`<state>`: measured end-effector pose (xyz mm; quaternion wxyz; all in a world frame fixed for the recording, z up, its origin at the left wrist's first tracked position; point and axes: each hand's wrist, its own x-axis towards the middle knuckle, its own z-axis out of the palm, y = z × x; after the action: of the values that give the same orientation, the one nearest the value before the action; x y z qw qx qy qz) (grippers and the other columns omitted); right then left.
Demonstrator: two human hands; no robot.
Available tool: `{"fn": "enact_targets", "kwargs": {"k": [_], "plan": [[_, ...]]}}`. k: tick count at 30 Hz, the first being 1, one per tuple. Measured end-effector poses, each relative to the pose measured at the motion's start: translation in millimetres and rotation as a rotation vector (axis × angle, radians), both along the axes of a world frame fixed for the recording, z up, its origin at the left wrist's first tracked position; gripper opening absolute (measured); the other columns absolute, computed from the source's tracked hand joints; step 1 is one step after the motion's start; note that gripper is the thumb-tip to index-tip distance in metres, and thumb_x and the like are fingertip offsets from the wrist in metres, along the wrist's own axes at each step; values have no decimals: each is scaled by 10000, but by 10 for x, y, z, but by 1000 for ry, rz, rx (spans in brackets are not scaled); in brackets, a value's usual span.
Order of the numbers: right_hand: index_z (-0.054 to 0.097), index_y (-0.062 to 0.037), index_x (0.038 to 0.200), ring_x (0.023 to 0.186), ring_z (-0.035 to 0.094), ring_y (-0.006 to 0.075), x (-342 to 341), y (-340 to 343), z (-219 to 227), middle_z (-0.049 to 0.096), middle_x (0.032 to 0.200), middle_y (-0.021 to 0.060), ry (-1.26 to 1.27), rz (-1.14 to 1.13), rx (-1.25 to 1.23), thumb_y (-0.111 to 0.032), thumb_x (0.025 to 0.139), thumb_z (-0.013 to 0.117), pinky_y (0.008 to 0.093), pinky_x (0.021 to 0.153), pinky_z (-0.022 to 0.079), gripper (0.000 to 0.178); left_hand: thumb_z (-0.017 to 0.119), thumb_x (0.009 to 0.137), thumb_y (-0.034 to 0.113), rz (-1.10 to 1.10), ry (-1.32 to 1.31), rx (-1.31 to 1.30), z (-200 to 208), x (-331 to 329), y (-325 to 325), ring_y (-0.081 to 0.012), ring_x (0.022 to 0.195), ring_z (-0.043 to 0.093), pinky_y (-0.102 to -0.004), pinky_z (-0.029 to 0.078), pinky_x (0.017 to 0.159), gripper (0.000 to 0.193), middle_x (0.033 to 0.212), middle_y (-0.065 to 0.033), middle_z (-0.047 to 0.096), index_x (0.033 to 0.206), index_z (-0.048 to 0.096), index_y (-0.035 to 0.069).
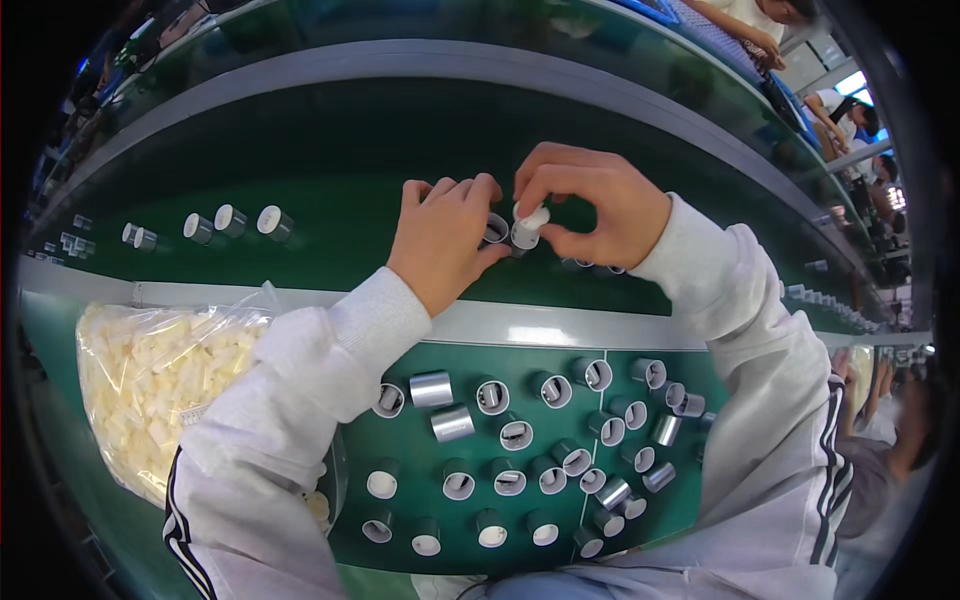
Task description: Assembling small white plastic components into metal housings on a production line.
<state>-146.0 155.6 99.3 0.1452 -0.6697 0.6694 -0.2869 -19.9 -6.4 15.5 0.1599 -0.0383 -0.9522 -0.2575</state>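
Both my hands meet over the dark green belt. The fingers of my left hand are curled round a short silver cylinder, its open end showing. Just right of it, my right hand pinches a small white plastic piece with a rounded top between thumb and fingers. The white piece is close against the cylinder; whether they touch I cannot tell. A few more cylinders sit partly hidden below my right hand.
On the green table nearer me stand several silver cylinders, some with white ends, a few lying sideways. A clear bag of cream-coloured pieces lies at left. More cylinders sit along the belt. Other people work at upper right.
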Motion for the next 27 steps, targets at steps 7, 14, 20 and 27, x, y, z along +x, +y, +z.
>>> {"fn": "enact_targets", "kwargs": {"k": [7,14,20,27], "plan": [[596,-33,878,909,610,307,-7,-211,-361,598,996,113,48,30,-44,52,680,713,365,810,514,245,795,668,41,-77,-85,478,-74,16,-127,-305,915,649,-379,475,870,621,984,-92,670,1203,481,63],[615,-26,864,892,635,289,96,-232,-530,604,955,100,0,-67,-17,34,705,729,355,777,535,205,795,636,-18,-32,-2,480,-61,31,-122,-269,885,659,-355,517,829,796,1053,-110,634,1338,438,101],[637,-31,854,875,639,285,153,-251,-564,599,940,103,36,-94,-72,9,706,747,347,768,544,189,802,630,-23,-42,45,451,-53,20,-112,-250,851,648,-345,526,815,790,1039,-103,628,1331,464,116],[691,-58,902,891,599,259,257,-260,-594,591,970,85,211,-152,-59,-68,716,763,369,772,513,200,803,630,-33,-52,33,460,-52,43,-174,-243,856,659,-335,529,801,785,1029,-110,625,1327,467,98]]}}
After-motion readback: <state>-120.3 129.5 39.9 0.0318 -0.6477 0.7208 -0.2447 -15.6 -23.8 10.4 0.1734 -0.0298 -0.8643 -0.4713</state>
